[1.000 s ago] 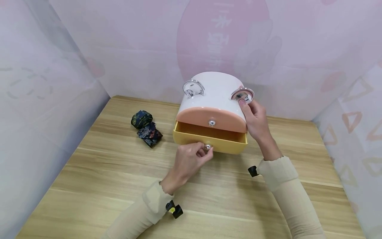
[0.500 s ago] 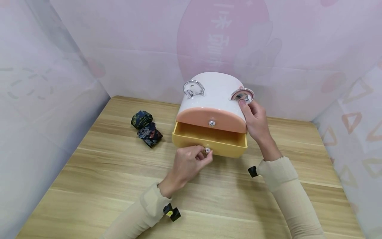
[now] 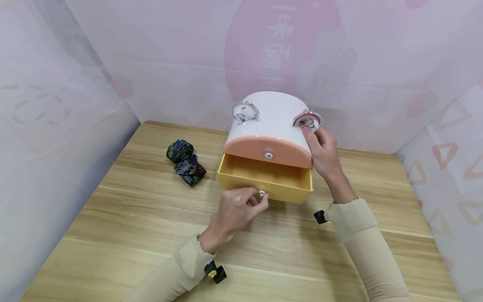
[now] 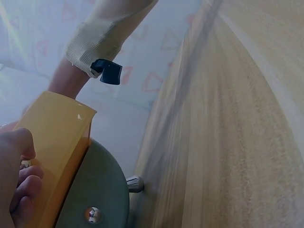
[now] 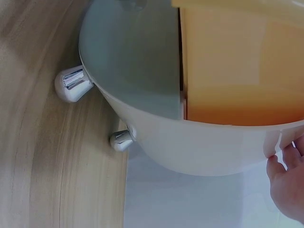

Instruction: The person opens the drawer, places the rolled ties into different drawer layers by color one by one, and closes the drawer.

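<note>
A small rounded drawer cabinet [image 3: 277, 113] stands at the back of the table. It has a white shell, two silver ears and a closed orange upper drawer [image 3: 245, 147]. Below that, the yellow drawer [image 3: 290, 192] is pulled partway out, its visible interior bare. My left hand [image 3: 235, 209] pinches the silver knob [image 3: 261, 193] of this drawer between thumb and fingers. My right hand [image 3: 325, 153] grips the cabinet's right side, thumb at the base of the right ear [image 3: 308, 120]. In the left wrist view a closed green lower front [image 4: 102, 175] shows beneath the yellow drawer.
Two rolled dark patterned fabric pieces, one blue-green [image 3: 180, 151] and one with flowers [image 3: 190, 170], lie left of the cabinet on the wooden table [image 3: 124, 218]. Silver feet [image 5: 73, 84] hold the cabinet up. Pale printed cloth walls [image 3: 170, 63] enclose the back and sides.
My left hand has drawn the yellow drawer farther out toward me, so more of its inside shows. My right hand and the cabinet body have stayed in place.
</note>
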The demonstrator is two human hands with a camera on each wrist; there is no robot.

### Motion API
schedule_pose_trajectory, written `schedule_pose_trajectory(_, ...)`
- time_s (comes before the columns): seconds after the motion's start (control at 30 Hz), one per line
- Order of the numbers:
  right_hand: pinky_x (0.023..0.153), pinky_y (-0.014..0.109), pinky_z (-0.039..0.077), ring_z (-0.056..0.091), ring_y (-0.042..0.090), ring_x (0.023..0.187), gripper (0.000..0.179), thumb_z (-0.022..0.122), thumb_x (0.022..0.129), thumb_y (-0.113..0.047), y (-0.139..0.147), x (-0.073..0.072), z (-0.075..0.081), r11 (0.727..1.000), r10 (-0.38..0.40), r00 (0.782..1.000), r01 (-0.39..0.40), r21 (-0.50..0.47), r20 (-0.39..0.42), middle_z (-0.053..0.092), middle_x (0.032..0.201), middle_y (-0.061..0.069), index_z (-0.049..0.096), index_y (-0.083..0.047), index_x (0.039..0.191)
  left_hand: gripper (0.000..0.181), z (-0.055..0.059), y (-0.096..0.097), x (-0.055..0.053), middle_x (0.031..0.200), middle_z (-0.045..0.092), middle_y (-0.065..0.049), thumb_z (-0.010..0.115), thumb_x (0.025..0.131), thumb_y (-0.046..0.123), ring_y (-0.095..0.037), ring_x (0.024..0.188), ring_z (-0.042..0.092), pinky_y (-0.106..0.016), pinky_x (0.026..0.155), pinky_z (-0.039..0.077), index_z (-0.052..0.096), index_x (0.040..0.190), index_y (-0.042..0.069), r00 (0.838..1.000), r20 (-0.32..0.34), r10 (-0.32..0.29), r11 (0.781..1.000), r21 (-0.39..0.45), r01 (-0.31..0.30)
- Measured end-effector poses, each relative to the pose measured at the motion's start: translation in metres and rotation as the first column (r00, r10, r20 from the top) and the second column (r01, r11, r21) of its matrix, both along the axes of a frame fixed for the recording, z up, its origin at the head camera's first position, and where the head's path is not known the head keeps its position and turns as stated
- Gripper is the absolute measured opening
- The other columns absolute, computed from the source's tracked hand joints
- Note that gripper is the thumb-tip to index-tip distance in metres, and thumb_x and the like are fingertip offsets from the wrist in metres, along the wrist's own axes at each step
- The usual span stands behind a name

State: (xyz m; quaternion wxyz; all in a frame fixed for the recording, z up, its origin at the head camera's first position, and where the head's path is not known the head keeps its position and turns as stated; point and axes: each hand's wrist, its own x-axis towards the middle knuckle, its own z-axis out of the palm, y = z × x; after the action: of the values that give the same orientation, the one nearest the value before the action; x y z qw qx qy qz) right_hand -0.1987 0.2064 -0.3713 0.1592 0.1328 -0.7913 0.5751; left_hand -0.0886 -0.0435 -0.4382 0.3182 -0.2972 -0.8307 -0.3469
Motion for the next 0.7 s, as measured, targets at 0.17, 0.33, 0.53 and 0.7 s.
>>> schedule_pose_trajectory(0.17, 0.077, 0.017, 0.054, 0.062, 0.008, 0.089, 0.041, 0.054, 0.11, -0.029, 0.0, 0.0, -0.001, 1.0, -0.006, 1.0, 0.006, -0.011, -0.003, 0.069, 0.103, -0.011, 0.066, 0.002, 0.133, 0.015, 0.0, -0.001, 0.004, 0.066, 0.073, 0.002, 0.082, 0.085, 0.014, -0.003, 0.053, 0.065, -0.005, 0.054, 0.05, 0.071, 0.076, 0.009, 1.0, -0.002, -0.011, 1.0, -0.002, 0.011)
schedule_pose_trajectory(0.33, 0.076, 0.017, 0.054, 0.062, 0.007, 0.087, 0.041, 0.054, 0.11, -0.029, -0.001, 0.0, -0.001, 1.0, -0.008, 1.0, 0.008, -0.016, 0.0, 0.069, 0.101, -0.011, 0.066, 0.003, 0.132, 0.016, -0.001, -0.001, 0.006, 0.065, 0.073, 0.002, 0.083, 0.085, 0.015, -0.003, 0.052, 0.065, -0.005, 0.053, 0.049, 0.071, 0.076, 0.009, 1.0, -0.011, -0.016, 1.0, -0.005, 0.016)
schedule_pose_trajectory(0.53, 0.077, 0.017, 0.053, 0.062, 0.008, 0.088, 0.041, 0.054, 0.11, -0.031, 0.0, 0.001, -0.001, 1.0, -0.009, 1.0, 0.009, -0.005, 0.006, 0.067, 0.1, -0.009, 0.067, 0.001, 0.132, 0.016, -0.001, 0.001, 0.009, 0.063, 0.073, 0.0, 0.084, 0.084, 0.013, -0.003, 0.05, 0.064, -0.004, 0.052, 0.047, 0.072, 0.074, 0.007, 0.999, -0.032, -0.03, 0.999, 0.012, 0.031)
schedule_pose_trajectory(0.7, 0.076, 0.017, 0.053, 0.062, 0.008, 0.087, 0.042, 0.054, 0.11, -0.032, -0.001, 0.001, -0.001, 1.0, -0.017, 1.0, 0.017, 0.001, 0.004, 0.067, 0.099, -0.008, 0.067, 0.002, 0.131, 0.016, -0.001, -0.001, 0.012, 0.062, 0.073, 0.0, 0.082, 0.086, 0.013, -0.003, 0.05, 0.064, -0.001, 0.052, 0.045, 0.072, 0.075, 0.006, 0.999, -0.025, -0.043, 0.999, 0.021, 0.043)
